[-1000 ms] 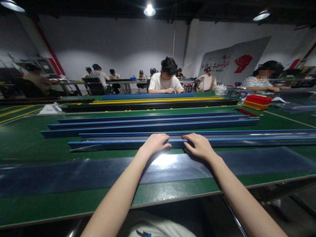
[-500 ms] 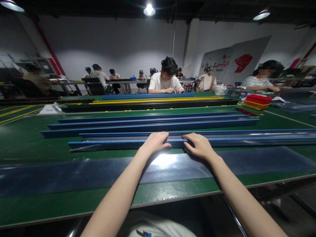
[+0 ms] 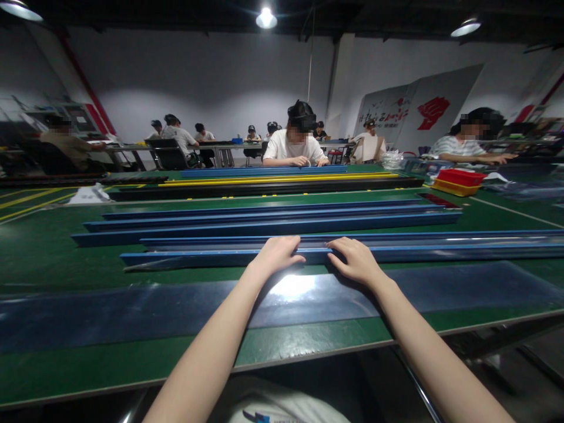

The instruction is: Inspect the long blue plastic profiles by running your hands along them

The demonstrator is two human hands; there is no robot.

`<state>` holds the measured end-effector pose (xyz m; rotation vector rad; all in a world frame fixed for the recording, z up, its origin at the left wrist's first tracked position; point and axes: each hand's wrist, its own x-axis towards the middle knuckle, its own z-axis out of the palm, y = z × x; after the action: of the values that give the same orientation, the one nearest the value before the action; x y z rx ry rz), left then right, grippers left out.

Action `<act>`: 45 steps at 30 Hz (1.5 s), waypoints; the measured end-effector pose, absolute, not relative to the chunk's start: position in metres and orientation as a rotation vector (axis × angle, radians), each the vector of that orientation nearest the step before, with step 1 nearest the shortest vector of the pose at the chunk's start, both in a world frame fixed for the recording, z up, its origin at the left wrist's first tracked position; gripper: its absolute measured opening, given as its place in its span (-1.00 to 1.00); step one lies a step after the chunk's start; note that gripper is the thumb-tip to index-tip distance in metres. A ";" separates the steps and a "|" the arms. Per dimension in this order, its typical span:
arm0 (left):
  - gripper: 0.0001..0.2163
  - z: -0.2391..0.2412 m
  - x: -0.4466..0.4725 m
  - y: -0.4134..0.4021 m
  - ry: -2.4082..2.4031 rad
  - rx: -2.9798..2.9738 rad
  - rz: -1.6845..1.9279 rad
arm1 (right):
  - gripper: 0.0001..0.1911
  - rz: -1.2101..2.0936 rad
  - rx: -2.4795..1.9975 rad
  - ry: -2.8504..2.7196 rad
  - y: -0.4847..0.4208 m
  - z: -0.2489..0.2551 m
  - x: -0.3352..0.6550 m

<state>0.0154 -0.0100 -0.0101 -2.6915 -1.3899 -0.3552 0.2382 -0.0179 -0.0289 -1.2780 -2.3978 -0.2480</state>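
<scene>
My left hand (image 3: 278,254) and my right hand (image 3: 356,259) rest side by side on the nearest long blue channel rail (image 3: 198,257), which lies across the green table (image 3: 53,258). Both hands have their fingers curled over the rail's top edge, thumbs on its near face. A glossy dark blue flat strip (image 3: 132,314) lies between the rail and the table's front edge, under my wrists.
Several more blue rails (image 3: 264,223) lie parallel farther back, then a black and yellow rail (image 3: 273,183). Red and yellow bins (image 3: 460,181) stand at the far right. Other people sit at the far side and at tables behind.
</scene>
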 end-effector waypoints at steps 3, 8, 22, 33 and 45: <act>-0.77 -0.011 0.015 -0.009 -1.399 -2.696 -0.342 | -0.77 -0.264 -1.267 -2.430 -0.019 -0.029 0.236; -0.79 -0.011 0.016 -0.010 -1.379 -2.712 -0.342 | -0.79 -0.285 -1.257 -2.420 -0.020 -0.029 0.233; -0.88 -0.010 0.023 -0.015 -1.320 -2.805 -0.348 | -0.78 -0.288 -1.279 -2.432 -0.019 -0.030 0.233; -0.87 -0.008 0.023 -0.014 -1.350 -2.737 -0.263 | -0.77 -0.289 -1.278 -2.433 -0.019 -0.030 0.232; -0.77 -0.006 0.022 -0.016 -1.383 -2.708 -0.221 | -0.70 -0.299 -1.365 -2.453 -0.019 -0.028 0.230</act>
<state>0.0217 -0.0155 -0.0061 -2.7084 -1.3832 -0.2205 0.2304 -0.0192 -0.0284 -1.3646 -2.4527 -0.2991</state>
